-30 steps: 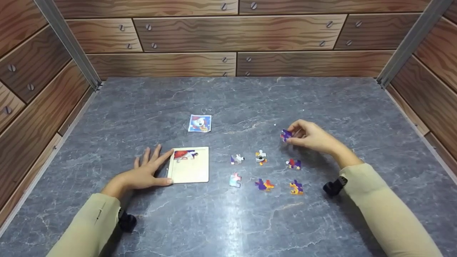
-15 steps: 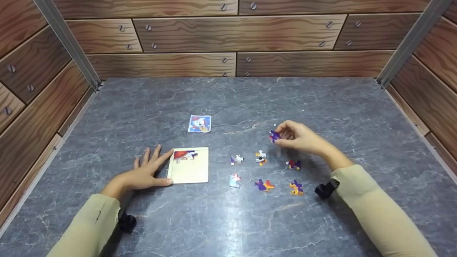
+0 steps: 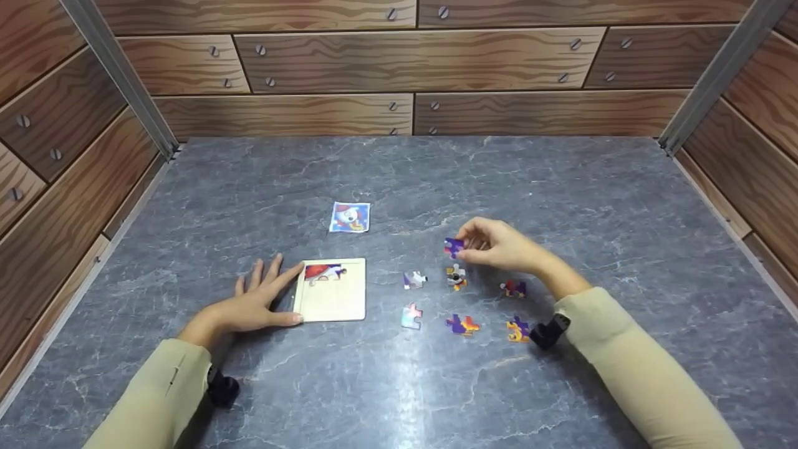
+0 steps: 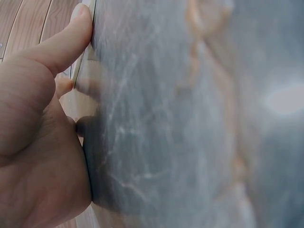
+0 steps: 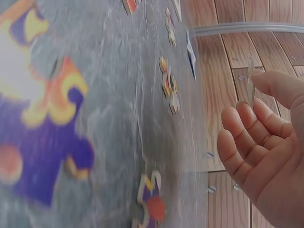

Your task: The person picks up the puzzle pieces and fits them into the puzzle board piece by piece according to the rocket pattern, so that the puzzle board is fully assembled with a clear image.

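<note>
Head view: right hand [image 3: 502, 245] pinches a purple puzzle piece [image 3: 453, 247] above the counter [image 3: 299, 396]; left hand [image 3: 249, 305], fingers [image 3: 285, 279] spread wide, touches the tray [image 3: 333, 304]; placing seems the step, next calling for careful alignment.

Bright light, glare on tabletop [image 3: 405, 380], blurred, partly washed-out puzzle piece [image 5: 40, 142]

Both sleeves [image 3: 648, 368] are pale khaki, each bearing a small black device [image 3: 222, 388] beside its cuff [image 3: 190, 354].
</note>
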Motion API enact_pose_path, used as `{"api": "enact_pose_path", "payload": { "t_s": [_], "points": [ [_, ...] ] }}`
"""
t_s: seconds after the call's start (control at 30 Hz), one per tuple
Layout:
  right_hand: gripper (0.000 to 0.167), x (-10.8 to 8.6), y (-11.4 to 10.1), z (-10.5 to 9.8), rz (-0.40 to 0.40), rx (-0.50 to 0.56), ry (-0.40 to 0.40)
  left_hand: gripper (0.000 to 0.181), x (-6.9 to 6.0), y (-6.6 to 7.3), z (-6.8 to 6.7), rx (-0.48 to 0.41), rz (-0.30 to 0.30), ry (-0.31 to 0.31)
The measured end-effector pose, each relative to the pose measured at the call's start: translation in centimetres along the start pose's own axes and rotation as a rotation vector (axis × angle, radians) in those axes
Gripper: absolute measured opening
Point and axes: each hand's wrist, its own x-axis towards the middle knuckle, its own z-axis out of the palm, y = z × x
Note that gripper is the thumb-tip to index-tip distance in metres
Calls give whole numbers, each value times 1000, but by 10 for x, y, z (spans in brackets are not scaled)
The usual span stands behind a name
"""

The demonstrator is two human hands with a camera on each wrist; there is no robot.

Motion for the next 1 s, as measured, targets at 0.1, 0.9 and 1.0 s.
{"api": "enact_pose_path", "payload": {
  "t_s": [0.1, 0.9, 1.0],
  "points": [
    [30, 4, -2, 5, -21, 3, -6, 91, 0, 1, 0, 2, -2, -2],
    [31, 36, -35, 47, -97, 44, -63, 91, 2, 1, 2, 8, -7, 1],
    [31, 43, -39, 53, -108, 39, -77, 91, 1, 2, 0, 9, -11, 1]
  ]
}}
